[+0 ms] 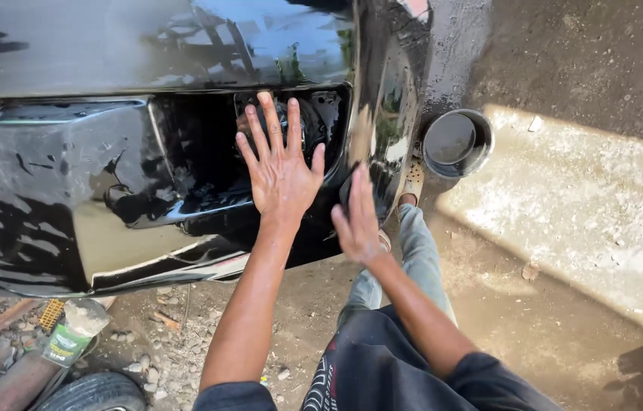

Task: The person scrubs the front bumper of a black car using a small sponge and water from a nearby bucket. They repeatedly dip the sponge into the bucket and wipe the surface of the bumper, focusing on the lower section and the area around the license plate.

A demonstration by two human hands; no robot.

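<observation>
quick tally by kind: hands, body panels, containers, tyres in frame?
Hands: 2, left hand flat with fingers spread on the glossy black panel, right hand edge-on at its corner
Glossy black panel: 1
Round tin on the ground: 1
Green-labelled bottle: 1
Tyre: 1
Total: 6

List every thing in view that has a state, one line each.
left hand: open, fingers spread, flat against the panel
right hand: open, edge-on at the panel's corner, blurred
black car body panel: glossy, wet-looking
round metal tin: upright, open, on the ground
bottle: lying tilted among stones
</observation>
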